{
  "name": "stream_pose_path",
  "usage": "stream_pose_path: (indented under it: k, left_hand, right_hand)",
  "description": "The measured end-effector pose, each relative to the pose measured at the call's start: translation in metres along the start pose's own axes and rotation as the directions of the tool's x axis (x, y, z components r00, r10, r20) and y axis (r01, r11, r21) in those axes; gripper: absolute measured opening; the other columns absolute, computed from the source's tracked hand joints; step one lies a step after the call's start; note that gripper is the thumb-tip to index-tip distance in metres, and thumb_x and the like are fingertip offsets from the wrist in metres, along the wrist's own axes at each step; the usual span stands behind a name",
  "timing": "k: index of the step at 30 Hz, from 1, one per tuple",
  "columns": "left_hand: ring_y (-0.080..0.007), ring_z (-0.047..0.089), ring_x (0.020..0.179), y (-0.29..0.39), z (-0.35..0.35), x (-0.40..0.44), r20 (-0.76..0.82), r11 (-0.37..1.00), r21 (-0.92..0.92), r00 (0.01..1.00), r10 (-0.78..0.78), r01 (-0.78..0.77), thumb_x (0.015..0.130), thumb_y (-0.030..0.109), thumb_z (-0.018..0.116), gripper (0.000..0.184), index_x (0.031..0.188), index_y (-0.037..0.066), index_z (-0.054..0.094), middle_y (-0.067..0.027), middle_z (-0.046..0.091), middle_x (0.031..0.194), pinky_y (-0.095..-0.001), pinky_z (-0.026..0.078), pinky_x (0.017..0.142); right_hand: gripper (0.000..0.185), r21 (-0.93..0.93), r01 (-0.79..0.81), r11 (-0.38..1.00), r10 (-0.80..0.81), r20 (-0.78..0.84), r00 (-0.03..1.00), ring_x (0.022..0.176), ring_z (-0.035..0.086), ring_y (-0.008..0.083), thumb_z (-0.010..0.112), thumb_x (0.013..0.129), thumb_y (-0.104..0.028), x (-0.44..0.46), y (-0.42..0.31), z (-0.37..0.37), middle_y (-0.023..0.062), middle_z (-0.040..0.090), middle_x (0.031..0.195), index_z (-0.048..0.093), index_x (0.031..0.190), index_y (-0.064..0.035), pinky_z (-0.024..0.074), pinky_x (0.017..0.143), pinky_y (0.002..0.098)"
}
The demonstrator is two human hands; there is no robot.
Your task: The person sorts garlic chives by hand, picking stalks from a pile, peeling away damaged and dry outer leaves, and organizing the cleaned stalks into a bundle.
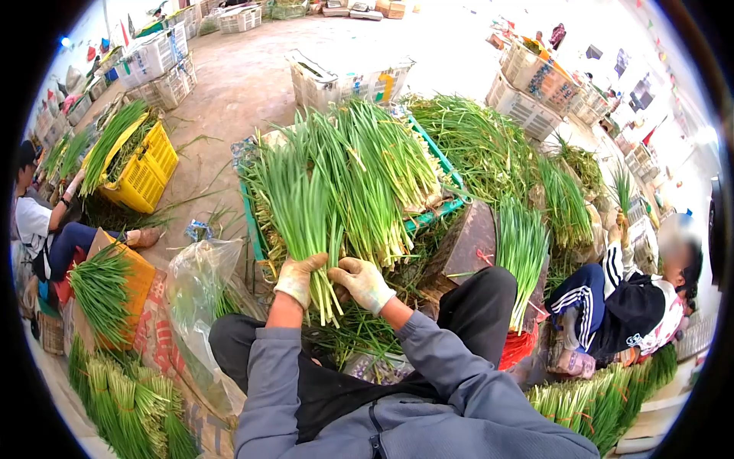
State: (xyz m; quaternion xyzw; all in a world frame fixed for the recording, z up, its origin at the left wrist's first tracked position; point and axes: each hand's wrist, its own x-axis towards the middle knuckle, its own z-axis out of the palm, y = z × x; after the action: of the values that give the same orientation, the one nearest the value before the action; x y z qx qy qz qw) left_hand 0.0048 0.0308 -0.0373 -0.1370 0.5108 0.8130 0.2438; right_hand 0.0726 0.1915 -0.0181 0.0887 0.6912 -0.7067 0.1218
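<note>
My left hand, in a pale work glove, is wrapped round a bunch of garlic chives, whose leaves point away from me and whose pale stems stick out below the fist. At the right side of those stems, the gloved fingers of my right hand are closed in a pinch on a few chive stalks. Just beyond both hands, a thick pile of chives lies over a green crate. Loose leaves and trimmings lie below my hands, between my legs.
To my right, a sheaf of chives leans by a dark box. A clear plastic bag stands left of my knee. Tied bundles lie at lower left and lower right. Co-workers sit on both sides. A white crate stands ahead.
</note>
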Motion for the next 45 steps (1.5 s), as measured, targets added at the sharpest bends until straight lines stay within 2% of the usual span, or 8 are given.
stream_pose_path:
  k: [6, 12, 17, 19, 23, 30, 33, 45]
  left_hand:
    - [-0.0268, 0.068, 0.068, 0.009, -0.018, 0.010, -0.155, 0.982, -0.168, 0.986, 0.060, -0.086, 0.073, 0.010, 0.083, 0.033, 0.099, -0.003, 0.067, -0.0127, 0.070, 0.084, -0.0414, 0.059, 0.062]
    - [-0.0234, 0.067, 0.067, 0.024, -0.044, 0.013, -0.133, 0.921, -0.345, 0.981, 0.143, -0.181, 0.075, 0.012, 0.083, 0.027, 0.095, 0.000, 0.068, -0.0110, 0.070, 0.080, -0.0369, 0.057, 0.061]
    - [-0.0204, 0.068, 0.073, 0.029, -0.037, -0.009, -0.007, 0.876, -0.448, 0.980, 0.197, -0.179, 0.075, 0.010, 0.084, 0.032, 0.101, 0.001, 0.067, -0.0082, 0.070, 0.089, -0.0323, 0.058, 0.064]
    - [-0.0201, 0.069, 0.078, 0.030, -0.032, -0.024, 0.047, 0.886, -0.430, 0.975, 0.217, -0.177, 0.076, 0.009, 0.083, 0.036, 0.108, 0.003, 0.067, -0.0070, 0.070, 0.093, -0.0322, 0.059, 0.066]
    - [-0.0183, 0.070, 0.082, 0.017, -0.024, -0.040, 0.100, 0.884, -0.445, 0.974, 0.204, -0.140, 0.085, 0.013, 0.076, 0.044, 0.126, 0.007, 0.060, -0.0042, 0.070, 0.101, -0.0338, 0.062, 0.066]
    - [-0.0208, 0.069, 0.078, -0.029, -0.002, -0.062, 0.100, 0.898, -0.436, 0.989, 0.109, -0.055, 0.080, 0.008, 0.079, 0.026, 0.103, 0.003, 0.066, -0.0084, 0.070, 0.091, -0.0317, 0.059, 0.067]
    - [-0.0214, 0.069, 0.078, -0.033, -0.001, -0.069, -0.009, 0.873, -0.468, 0.989, 0.148, -0.135, 0.084, 0.005, 0.074, 0.027, 0.109, 0.005, 0.065, -0.0086, 0.070, 0.089, -0.0342, 0.059, 0.067]
    - [-0.0273, 0.063, 0.074, -0.021, 0.035, -0.060, -0.291, 0.868, -0.451, 0.953, 0.079, -0.210, 0.083, 0.011, 0.076, 0.017, 0.092, 0.000, 0.066, -0.0139, 0.069, 0.087, -0.0439, 0.054, 0.067]
  right_hand:
    - [0.019, 0.179, 0.111, 0.978, -0.087, -0.133, 0.987, 0.061, 0.062, 0.0126, 0.061, 0.097, -0.018, -0.044, -0.008, -0.008, 0.0064, 0.065, 0.077, 0.063, 0.099, 0.0017, 0.0511, 0.059, 0.0268]
    - [0.019, -0.118, 0.022, 0.993, -0.011, 0.094, 0.995, 0.066, 0.060, 0.0144, 0.061, 0.096, -0.019, -0.110, 0.020, -0.032, 0.0060, 0.067, 0.081, 0.065, 0.094, -0.0001, 0.0508, 0.065, 0.0287]
    - [0.042, -0.972, 0.212, 0.096, 0.618, 0.226, 0.753, 0.092, 0.069, 0.0349, 0.072, 0.078, -0.032, -0.103, 0.086, -0.060, 0.0161, 0.071, 0.099, 0.069, 0.112, -0.0085, 0.0543, 0.081, 0.0418]
    - [0.037, -0.790, 0.155, 0.593, -0.077, 0.136, 0.988, 0.091, 0.068, 0.0347, 0.069, 0.083, -0.030, -0.101, 0.065, -0.053, 0.0181, 0.070, 0.100, 0.069, 0.108, -0.0032, 0.0541, 0.079, 0.0400]
    - [0.032, -0.134, 0.057, 0.989, -0.052, 0.046, 0.998, 0.073, 0.065, 0.0134, 0.064, 0.092, -0.029, -0.083, -0.017, -0.014, 0.0092, 0.069, 0.086, 0.067, 0.105, 0.0001, 0.0521, 0.068, 0.0299]
    - [0.036, 0.082, -0.064, 0.995, 0.060, 0.044, 0.997, 0.074, 0.060, 0.0099, 0.068, 0.090, -0.030, -0.025, -0.030, 0.007, 0.0028, 0.068, 0.090, 0.066, 0.113, -0.0021, 0.0466, 0.061, 0.0250]
    - [0.022, 0.488, 0.068, 0.870, -0.081, 0.006, 0.997, 0.090, 0.063, 0.0128, 0.063, 0.094, -0.022, -0.037, -0.025, -0.004, 0.0037, 0.068, 0.100, 0.064, 0.111, -0.0068, 0.0489, 0.068, 0.0258]
    - [0.014, 0.745, 0.510, 0.431, -0.327, -0.398, 0.857, 0.091, 0.070, 0.0251, 0.061, 0.098, -0.013, -0.110, 0.028, -0.086, 0.0128, 0.070, 0.096, 0.064, 0.107, -0.0031, 0.0627, 0.074, 0.0330]
